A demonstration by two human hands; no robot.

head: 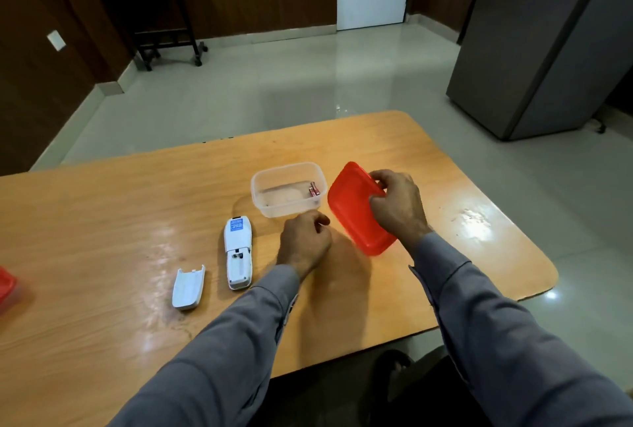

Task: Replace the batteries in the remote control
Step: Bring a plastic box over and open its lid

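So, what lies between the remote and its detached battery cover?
Nothing: in the head view only bare table separates the remote from the battery cover.

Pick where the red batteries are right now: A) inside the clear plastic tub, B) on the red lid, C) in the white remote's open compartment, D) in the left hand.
A: the red batteries lie at the right end of the clear plastic tub, and the white remote's compartment looks empty.

My right grip (397, 207) holds the red lid (356, 211) tilted beside the clear box (274, 209) with batteries (313, 189). My left grip (305, 241) curls near the opened remote (237, 252) and its cover (188, 288) on the table (102, 221).
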